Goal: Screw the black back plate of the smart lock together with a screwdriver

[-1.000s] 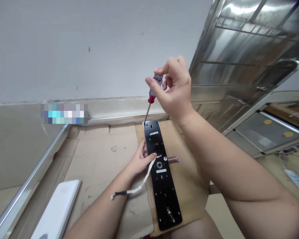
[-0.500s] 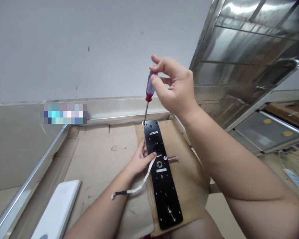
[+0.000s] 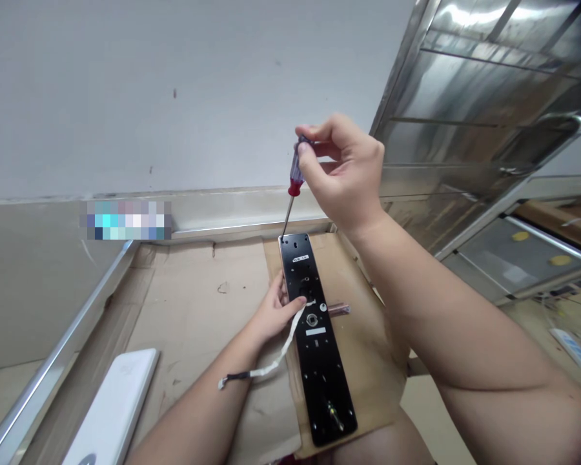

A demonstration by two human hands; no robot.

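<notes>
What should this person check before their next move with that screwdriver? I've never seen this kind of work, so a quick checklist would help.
1. The right hand grips the screwdriver firmly: ok, fingertips pinch the handle.
2. The screwdriver's tip is seated in the hole at the top corner of the black plate: cannot tell, too small to see.
3. The left hand steadies the plate: ok, fingers rest on it.
4. The plate lies flat on the cardboard: ok.
5. The white ribbon cable is away from the tip: ok, it runs below the left hand.
</notes>
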